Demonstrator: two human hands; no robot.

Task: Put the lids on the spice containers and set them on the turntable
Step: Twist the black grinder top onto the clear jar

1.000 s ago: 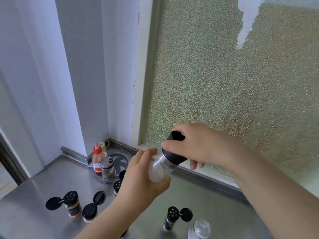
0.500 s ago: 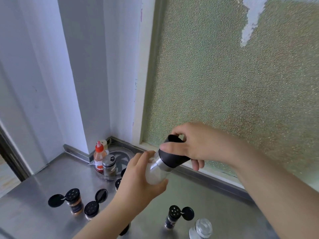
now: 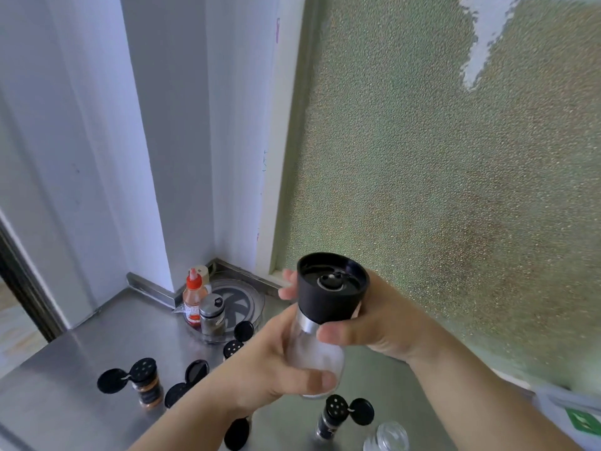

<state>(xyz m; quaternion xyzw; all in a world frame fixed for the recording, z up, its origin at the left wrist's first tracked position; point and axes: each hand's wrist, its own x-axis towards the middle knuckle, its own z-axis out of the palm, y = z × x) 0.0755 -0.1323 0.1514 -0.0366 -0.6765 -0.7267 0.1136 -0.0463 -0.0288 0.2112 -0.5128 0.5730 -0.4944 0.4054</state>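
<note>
Head view. A clear glass grinder (image 3: pixel 313 356) with a black top (image 3: pixel 331 288) is held above the steel counter (image 3: pixel 65 369), near frame centre, tilted with the top toward the camera. The glass body is wrapped by the left hand (image 3: pixel 276 366), fingers closed round it from 8 o'clock. The black top is grasped by the right hand (image 3: pixel 374 323) from 3 o'clock, thumb pressed at the lower rim of the top, fingertips visible behind at 10 o'clock.

The turntable (image 3: pixel 250 307) is seen at 10 o'clock of the grinder, in the counter corner. A red-capped bottle (image 3: pixel 194 296) and a steel-lidded shaker (image 3: pixel 212 315) are stood on it, touching or just beside each other.

On the counter, spice jars with flip lids open are noted: an orange-filled jar (image 3: pixel 146 385) at 8 o'clock, a dark jar (image 3: pixel 331 418) at 6 o'clock beneath the hands, another (image 3: pixel 232 348) just beside the turntable. A clear glass jar (image 3: pixel 387 436) is partly seen at the bottom edge.
</note>
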